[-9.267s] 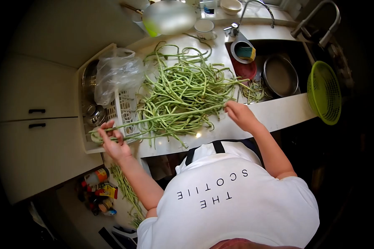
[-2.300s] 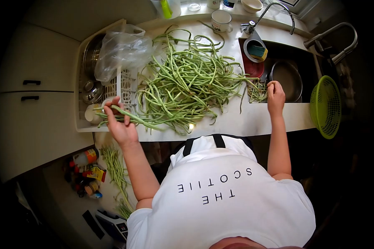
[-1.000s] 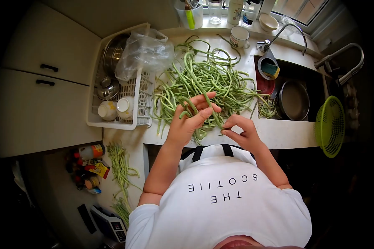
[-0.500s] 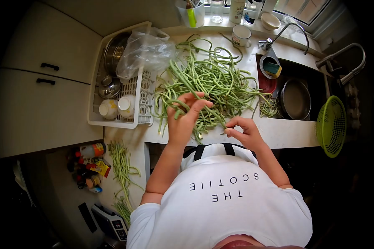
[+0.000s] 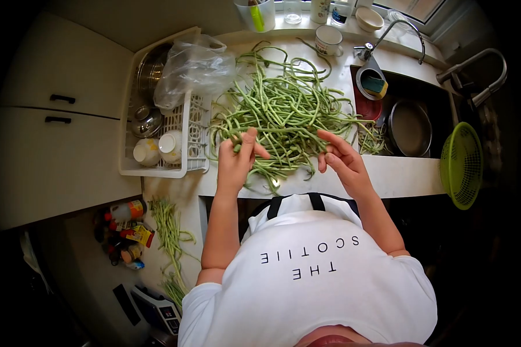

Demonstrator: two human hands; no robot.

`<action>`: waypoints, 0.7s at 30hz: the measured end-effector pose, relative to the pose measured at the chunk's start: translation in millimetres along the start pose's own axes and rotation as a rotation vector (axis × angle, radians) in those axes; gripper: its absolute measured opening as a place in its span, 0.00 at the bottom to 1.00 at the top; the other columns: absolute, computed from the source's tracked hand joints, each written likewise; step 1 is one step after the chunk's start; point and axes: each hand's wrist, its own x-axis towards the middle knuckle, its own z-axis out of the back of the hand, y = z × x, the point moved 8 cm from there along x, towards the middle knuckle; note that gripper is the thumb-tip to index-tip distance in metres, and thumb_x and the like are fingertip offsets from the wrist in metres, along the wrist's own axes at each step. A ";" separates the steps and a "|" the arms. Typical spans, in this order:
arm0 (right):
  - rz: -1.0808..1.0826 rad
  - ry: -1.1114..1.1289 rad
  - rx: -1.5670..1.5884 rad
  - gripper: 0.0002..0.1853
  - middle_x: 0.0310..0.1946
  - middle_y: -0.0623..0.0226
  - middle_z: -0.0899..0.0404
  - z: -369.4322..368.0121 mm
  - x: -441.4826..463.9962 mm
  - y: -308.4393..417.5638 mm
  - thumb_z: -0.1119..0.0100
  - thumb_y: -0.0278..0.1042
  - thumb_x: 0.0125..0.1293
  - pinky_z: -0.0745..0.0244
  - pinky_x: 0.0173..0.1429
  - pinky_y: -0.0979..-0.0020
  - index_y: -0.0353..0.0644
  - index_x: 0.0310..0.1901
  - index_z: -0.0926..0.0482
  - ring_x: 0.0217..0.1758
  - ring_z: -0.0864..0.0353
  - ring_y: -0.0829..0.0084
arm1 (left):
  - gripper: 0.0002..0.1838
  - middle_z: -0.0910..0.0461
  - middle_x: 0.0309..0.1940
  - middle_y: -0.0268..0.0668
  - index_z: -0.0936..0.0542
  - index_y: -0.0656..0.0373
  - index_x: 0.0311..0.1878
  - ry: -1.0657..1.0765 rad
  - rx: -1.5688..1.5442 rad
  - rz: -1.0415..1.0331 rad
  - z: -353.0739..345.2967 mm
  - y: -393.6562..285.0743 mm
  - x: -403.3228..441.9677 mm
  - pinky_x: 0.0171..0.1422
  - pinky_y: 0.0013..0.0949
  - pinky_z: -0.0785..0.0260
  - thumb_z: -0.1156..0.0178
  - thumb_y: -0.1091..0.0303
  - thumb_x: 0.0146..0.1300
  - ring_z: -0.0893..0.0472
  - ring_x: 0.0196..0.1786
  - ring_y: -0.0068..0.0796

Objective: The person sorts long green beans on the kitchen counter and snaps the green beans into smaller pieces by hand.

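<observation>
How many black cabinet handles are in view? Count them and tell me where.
2: the upper handle just above the cabinet seam, the lower handle just below it. Others may be hidden.

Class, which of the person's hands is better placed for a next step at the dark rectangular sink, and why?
Probably the right hand: it is nearer the dark rectangular sink. The left hand is farther off, with long thin green beans in its grasp.

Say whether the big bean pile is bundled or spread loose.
Spread loose: the beans lie tangled across the counter, strands pointing many ways, with no tie visible.
</observation>
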 end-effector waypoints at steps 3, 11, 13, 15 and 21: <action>-0.045 0.043 -0.052 0.28 0.35 0.67 0.23 -11.1 3.8 4.4 0.51 0.29 0.76 0.28 0.46 0.74 0.36 0.74 0.43 0.38 0.24 0.79 | 0.12 0.15 0.35 0.42 0.17 0.64 0.39 0.028 0.299 -0.288 -20.0 -24.1 -3.2 0.33 0.25 0.33 0.42 0.65 0.72 0.22 0.29 0.24; -0.159 0.151 0.205 0.28 0.34 0.66 0.22 -31.2 14.0 1.7 0.54 0.37 0.78 0.26 0.47 0.73 0.35 0.74 0.45 0.38 0.23 0.76 | 0.13 0.19 0.35 0.43 0.19 0.64 0.49 0.241 0.337 -0.456 -67.3 -45.0 -18.0 0.44 0.36 0.28 0.38 0.81 0.60 0.19 0.38 0.43; -0.106 0.091 0.236 0.27 0.33 0.64 0.22 -25.7 14.6 5.0 0.57 0.38 0.78 0.25 0.44 0.71 0.34 0.73 0.43 0.38 0.21 0.73 | 0.10 0.20 0.33 0.43 0.19 0.65 0.46 0.246 0.325 -0.461 -68.4 -43.6 -17.6 0.42 0.36 0.29 0.38 0.80 0.60 0.19 0.36 0.42; -0.080 0.094 0.140 0.24 0.34 0.65 0.20 -20.2 14.2 8.4 0.57 0.37 0.79 0.25 0.46 0.71 0.33 0.70 0.37 0.38 0.21 0.73 | 0.04 0.21 0.30 0.40 0.19 0.67 0.38 0.186 0.282 -0.467 -67.1 -45.1 -16.6 0.37 0.30 0.32 0.37 0.75 0.64 0.23 0.31 0.31; 0.081 0.034 -0.541 0.13 0.30 0.64 0.18 -20.4 10.5 28.0 0.51 0.31 0.74 0.25 0.41 0.70 0.33 0.51 0.22 0.34 0.20 0.71 | 0.05 0.23 0.29 0.40 0.20 0.67 0.38 0.150 0.363 -0.498 -66.5 -49.9 -17.9 0.36 0.30 0.32 0.37 0.75 0.64 0.24 0.30 0.31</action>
